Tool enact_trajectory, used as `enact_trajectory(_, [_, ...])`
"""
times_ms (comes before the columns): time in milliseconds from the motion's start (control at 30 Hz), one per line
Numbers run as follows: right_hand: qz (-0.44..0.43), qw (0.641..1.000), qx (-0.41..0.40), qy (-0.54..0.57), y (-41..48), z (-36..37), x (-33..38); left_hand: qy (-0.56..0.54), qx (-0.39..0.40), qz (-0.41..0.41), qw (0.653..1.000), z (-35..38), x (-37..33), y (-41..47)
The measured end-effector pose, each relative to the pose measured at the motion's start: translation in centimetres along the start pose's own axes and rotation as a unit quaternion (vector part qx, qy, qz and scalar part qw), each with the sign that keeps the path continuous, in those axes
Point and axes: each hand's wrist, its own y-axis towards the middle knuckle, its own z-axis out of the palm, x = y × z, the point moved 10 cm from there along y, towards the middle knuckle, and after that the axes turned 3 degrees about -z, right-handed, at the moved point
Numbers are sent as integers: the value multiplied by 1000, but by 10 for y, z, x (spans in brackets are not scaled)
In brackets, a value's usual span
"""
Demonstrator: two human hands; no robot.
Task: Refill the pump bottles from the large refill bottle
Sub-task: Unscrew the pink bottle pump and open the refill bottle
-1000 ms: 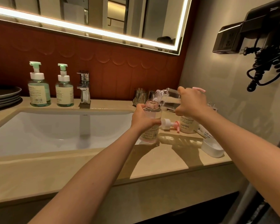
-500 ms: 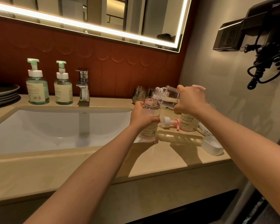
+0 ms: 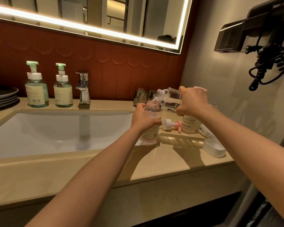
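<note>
My left hand [image 3: 143, 118] grips an uncapped pink pump bottle [image 3: 152, 112] standing on the counter to the right of the sink. My right hand [image 3: 193, 102] holds a clear refill bottle [image 3: 168, 97] tipped on its side, its mouth over the pink bottle's open neck. The bottle's removed pump head [image 3: 170, 125], white with a pink nozzle, lies on the counter just behind. A second pink bottle [image 3: 189, 126] labelled YAPING stands partly hidden under my right wrist. Two green pump bottles [image 3: 37, 89] [image 3: 63, 90] stand at the back left by the tap.
A chrome tap [image 3: 83, 87] rises behind the white sink [image 3: 56, 128]. Dark plates [image 3: 3, 95] are stacked far left. Glass tumblers [image 3: 140, 96] stand at the back wall. A white cap [image 3: 214, 149] and a wet-wipes pack [image 3: 209, 134] lie on the right. A hairdryer [image 3: 267, 40] hangs on the wall.
Both hands and both bottles keep the same pose. The view has shifted slightly, nothing else moved.
</note>
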Motion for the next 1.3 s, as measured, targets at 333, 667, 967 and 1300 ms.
enact_trajectory(333, [-2, 1000, 1, -11, 3, 0, 1, -2, -2, -1, 1000, 0, 1, 1])
enact_trajectory(667, [-1, 1000, 4, -10, 4, 1, 3, -2, -1, 2, 1000, -1, 1, 0])
enact_trajectory(967, [0, 1000, 5, -5, 4, 0, 5, -8, 0, 1, 1000, -1, 2, 1])
enact_trajectory(1300, [0, 1000, 6, -5, 3, -2, 7, -1, -6, 2, 1000, -2, 4, 2])
